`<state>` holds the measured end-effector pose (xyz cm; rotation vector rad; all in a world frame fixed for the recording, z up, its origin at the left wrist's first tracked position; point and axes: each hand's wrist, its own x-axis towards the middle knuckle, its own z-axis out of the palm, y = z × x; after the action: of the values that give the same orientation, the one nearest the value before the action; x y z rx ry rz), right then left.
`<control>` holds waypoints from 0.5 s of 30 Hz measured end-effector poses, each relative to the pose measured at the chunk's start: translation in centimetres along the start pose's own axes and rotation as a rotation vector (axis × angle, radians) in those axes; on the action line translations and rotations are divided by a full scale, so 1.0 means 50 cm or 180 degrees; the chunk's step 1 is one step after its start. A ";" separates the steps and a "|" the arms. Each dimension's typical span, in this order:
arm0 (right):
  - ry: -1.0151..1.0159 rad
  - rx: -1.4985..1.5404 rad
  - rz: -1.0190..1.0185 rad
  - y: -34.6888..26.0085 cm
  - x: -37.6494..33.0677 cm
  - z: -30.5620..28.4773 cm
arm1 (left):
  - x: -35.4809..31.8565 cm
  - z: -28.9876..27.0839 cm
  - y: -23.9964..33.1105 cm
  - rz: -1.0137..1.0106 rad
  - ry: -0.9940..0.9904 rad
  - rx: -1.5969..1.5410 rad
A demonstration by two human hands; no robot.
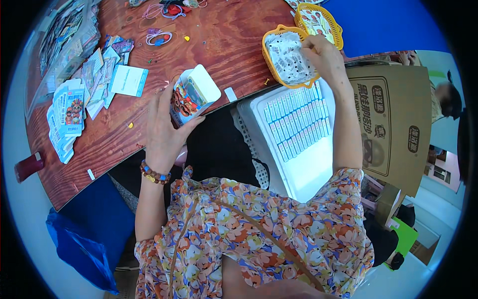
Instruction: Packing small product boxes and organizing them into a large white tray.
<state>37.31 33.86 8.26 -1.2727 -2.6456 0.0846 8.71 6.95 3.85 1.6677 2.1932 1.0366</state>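
Observation:
My left hand (167, 119) is wrapped round a small printed carton (185, 101) with a cartoon figure on its front. The carton's top is open, a white flap (206, 82) standing out to the right, and something flat and greenish shows inside. Over the right edge of a yellow plastic basket (269, 61), my right hand (323, 57) has its fingers drawn together. Small white printed packets (286, 55) fill that basket. What those fingers hold, if anything, is hidden. Just behind stands a second yellow basket (339, 36) with printed yellow-and-red pieces (318, 24) in it.
Flat cartons (67, 119) and loose cards (99, 74) lie on the left of the wooden table (219, 35), by a clear bag of cards (69, 32). A white tray (303, 182) with rows of small boxes (298, 122) sits below the table edge, beside a large brown carton (393, 124).

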 end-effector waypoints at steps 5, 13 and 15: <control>-0.0375 0.2614 0.0894 0.014 0.002 -0.019 | 0.011 -0.002 0.015 -0.0172 -0.0205 -0.0390; -0.0326 0.3220 0.0561 -0.108 -0.021 -0.044 | 0.037 0.052 0.050 0.0304 -0.0134 0.0003; -0.0307 0.3243 0.0300 -0.170 -0.038 -0.054 | 0.048 0.065 0.067 0.0480 -0.0051 0.0002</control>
<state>32.51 26.94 11.76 -0.9900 -2.0398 1.3190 12.20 10.84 4.19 1.8592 2.0847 1.0546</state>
